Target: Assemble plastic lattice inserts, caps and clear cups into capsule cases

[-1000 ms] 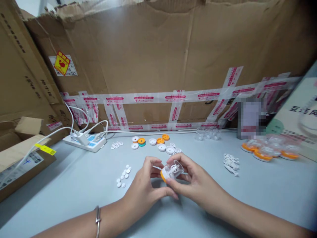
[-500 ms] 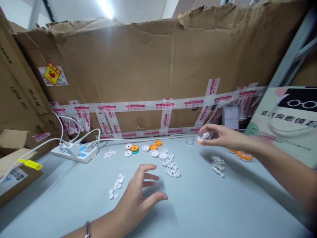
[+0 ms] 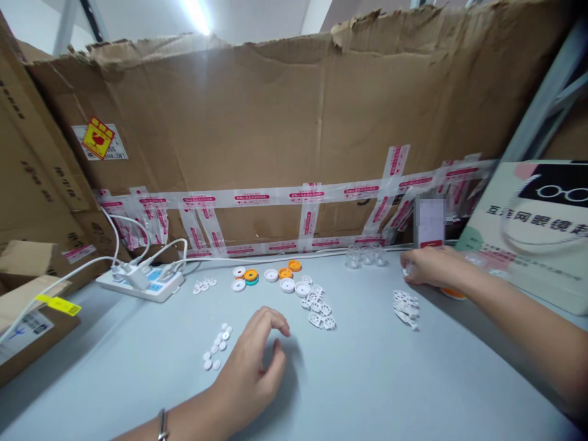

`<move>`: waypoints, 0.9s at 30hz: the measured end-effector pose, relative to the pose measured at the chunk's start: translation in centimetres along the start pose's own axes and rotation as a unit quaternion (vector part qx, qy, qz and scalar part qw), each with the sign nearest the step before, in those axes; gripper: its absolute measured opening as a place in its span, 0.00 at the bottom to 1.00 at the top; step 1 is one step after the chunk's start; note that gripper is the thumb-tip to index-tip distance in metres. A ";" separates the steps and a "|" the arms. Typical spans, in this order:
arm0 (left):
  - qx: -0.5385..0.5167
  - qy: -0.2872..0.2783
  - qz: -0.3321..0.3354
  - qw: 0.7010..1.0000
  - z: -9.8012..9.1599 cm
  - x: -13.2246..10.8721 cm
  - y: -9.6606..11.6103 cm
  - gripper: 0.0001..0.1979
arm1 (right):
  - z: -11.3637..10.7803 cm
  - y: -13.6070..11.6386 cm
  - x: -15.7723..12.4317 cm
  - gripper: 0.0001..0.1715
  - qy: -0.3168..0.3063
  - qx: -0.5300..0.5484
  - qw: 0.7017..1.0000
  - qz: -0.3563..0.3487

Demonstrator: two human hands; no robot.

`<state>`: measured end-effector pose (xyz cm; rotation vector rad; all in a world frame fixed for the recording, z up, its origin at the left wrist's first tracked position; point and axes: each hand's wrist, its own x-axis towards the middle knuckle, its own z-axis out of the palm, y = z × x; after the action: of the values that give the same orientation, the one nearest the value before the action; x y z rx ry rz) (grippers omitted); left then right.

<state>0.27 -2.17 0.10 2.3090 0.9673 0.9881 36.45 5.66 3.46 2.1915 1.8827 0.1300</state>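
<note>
right hand (image 3: 425,266): moved from clear cups (image 3: 366,257) left of phone (image 3: 428,222) to phone's foot, grip unclear | left hand (image 3: 254,356): empty, loosely curled | two-handed hold over

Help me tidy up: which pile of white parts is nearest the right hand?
The rightmost pile, below the right hand in the picture; other white parts lie farther left.

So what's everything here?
Table: one, bluish, below
Cardboard: several, brown, back, left
Power strip: one, white/blue, left
Cables: several, white, left
Little pieces: many, white, left
Rings: several, white/orange/teal, centre
Spoked pieces: several, white, centre
Cups: several, clear, back
Flat parts: several, white, right
Domed pieces: count hidden, orange/clear, right
Phone: one, grey, back
Printed box: one, pale, right
Light: one, white, top
Bracelet: one, silver, left wrist
Left grip: one, bare, front
Right grip: one, bare, right
</note>
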 end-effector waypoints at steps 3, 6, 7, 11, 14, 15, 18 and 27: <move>0.037 0.047 0.028 0.998 -0.1 0.2 -0.1 0.14 | 0.2 0.5 0.4 0.15 -0.012 -0.031 0.999 0.001; 0.064 0.070 0.051 0.994 -0.2 0.3 -0.2 0.14 | 0.3 0.6 0.5 0.14 -0.001 -0.036 0.999 0.002; 0.068 0.071 0.056 0.994 -0.2 0.3 -0.2 0.13 | 0.4 0.5 0.5 0.13 0.008 -0.030 1.000 0.001; 0.057 0.041 0.078 0.994 -0.3 0.1 -0.1 0.11 | 0.4 0.3 0.2 0.11 0.086 0.012 0.996 -0.018; 0.069 0.021 0.078 0.994 -0.9 0.5 0.1 0.10 | 0.0 -0.2 0.1 0.16 0.166 0.046 0.984 -0.036; 0.086 0.022 0.066 0.994 -1.4 0.9 0.0 0.10 | -0.1 -0.4 0.0 0.16 0.191 0.058 0.979 -0.042; 0.202 0.022 -0.017 0.979 -3.9 2.5 -1.3 0.10 | -0.6 -1.6 -0.1 0.15 0.248 0.096 0.961 -0.079; 0.434 -0.017 -0.266 0.860 -12.6 3.6 -9.4 0.07 | -0.9 -4.6 -1.2 0.15 0.317 0.164 0.910 -0.211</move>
<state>-11.42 8.21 3.95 2.3992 2.2220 0.2687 31.59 5.26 3.32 2.0131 2.8809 0.5326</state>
